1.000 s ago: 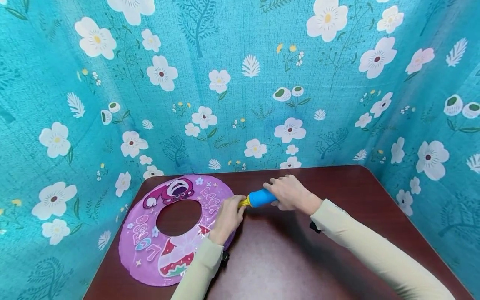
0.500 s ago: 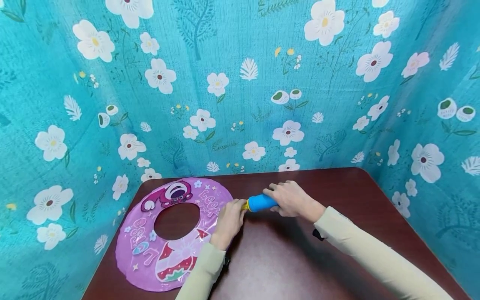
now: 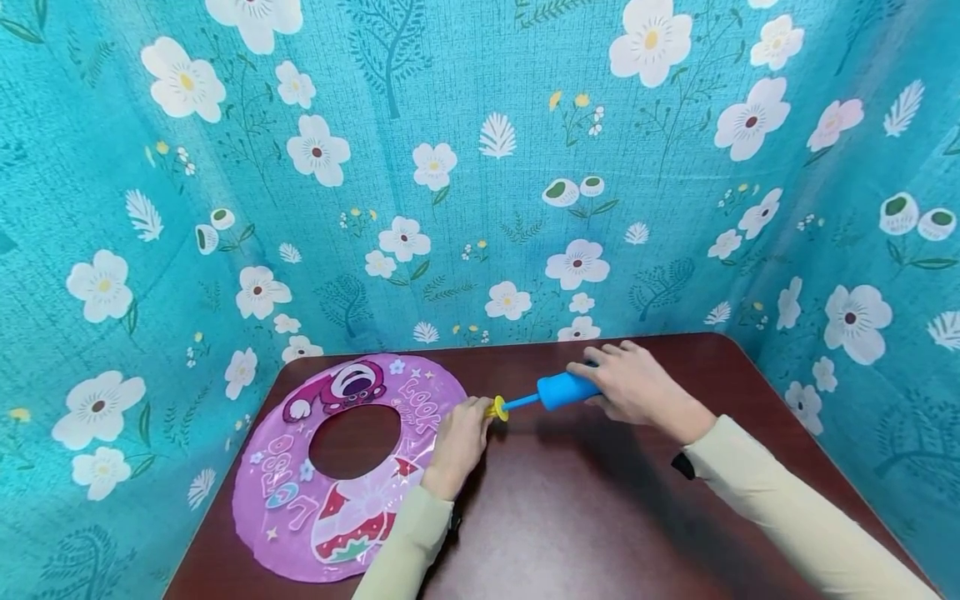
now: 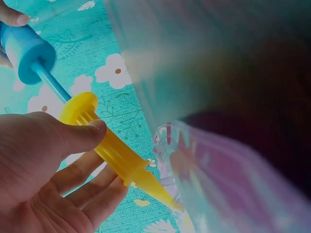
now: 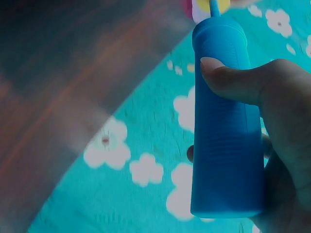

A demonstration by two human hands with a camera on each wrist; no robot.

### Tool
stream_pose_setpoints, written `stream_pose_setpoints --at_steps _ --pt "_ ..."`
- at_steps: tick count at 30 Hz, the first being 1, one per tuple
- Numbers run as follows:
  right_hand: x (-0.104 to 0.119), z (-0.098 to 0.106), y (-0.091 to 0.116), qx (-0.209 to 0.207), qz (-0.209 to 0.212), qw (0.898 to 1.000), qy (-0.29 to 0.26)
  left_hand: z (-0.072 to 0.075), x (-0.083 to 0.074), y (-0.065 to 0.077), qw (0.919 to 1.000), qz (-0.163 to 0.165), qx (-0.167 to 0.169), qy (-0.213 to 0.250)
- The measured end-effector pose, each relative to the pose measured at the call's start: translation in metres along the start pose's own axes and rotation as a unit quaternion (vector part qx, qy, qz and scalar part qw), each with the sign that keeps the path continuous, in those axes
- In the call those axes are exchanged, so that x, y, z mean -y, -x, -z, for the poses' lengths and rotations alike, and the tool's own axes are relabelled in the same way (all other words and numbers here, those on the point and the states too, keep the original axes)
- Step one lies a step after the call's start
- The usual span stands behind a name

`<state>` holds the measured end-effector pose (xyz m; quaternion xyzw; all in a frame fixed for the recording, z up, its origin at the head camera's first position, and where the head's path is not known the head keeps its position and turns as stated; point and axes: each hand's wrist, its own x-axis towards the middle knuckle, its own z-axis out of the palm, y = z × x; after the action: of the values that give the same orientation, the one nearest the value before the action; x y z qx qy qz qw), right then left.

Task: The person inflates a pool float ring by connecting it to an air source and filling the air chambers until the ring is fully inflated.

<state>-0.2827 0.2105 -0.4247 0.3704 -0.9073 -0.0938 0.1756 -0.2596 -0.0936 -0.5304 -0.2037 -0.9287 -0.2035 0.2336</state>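
Observation:
A hand pump with a blue barrel (image 5: pixel 223 145) and a yellow nozzle end (image 4: pixel 119 153) spans the space between my hands. My right hand (image 3: pixel 641 385) grips the blue barrel, thumb along its side. With thumb and fingers my left hand (image 4: pixel 53 165) holds the yellow end. A thin blue rod (image 3: pixel 522 401) shows between the two parts. The yellow tip points at the edge of a purple swim ring (image 3: pixel 262 500) lying on the table; its meeting with the valve is blurred in the left wrist view. The ring carries a pink bear and strawberry print.
The dark red-brown table (image 3: pixel 540 517) has rounded far corners. A teal floral curtain (image 3: pixel 480 208) hangs along its back and both sides. The ring takes up the table's left part.
My right hand has drawn the blue barrel to the right, away from the yellow end, so the rod now shows. My left hand and the ring stay nearly in place.

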Motion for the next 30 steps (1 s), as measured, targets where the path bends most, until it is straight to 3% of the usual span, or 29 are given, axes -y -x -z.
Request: stream_pose_setpoints --at_steps 7,20,26,30 --pt "-0.011 0.007 0.007 -0.029 -0.002 1.000 0.005 0.004 0.003 -0.001 0.9995 0.022 0.020 0.011" --pt "0.036 -0.025 -0.029 -0.013 0.033 0.999 0.035 -0.002 0.002 -0.009 0.9967 0.044 0.057 0.037" --pt "0.051 -0.034 -0.036 -0.016 0.045 0.998 0.037 0.000 0.003 -0.009 0.9974 0.031 0.053 0.039" --pt "0.041 -0.023 -0.034 -0.037 0.043 0.998 0.038 0.003 0.009 -0.010 0.9990 0.009 0.039 0.018"
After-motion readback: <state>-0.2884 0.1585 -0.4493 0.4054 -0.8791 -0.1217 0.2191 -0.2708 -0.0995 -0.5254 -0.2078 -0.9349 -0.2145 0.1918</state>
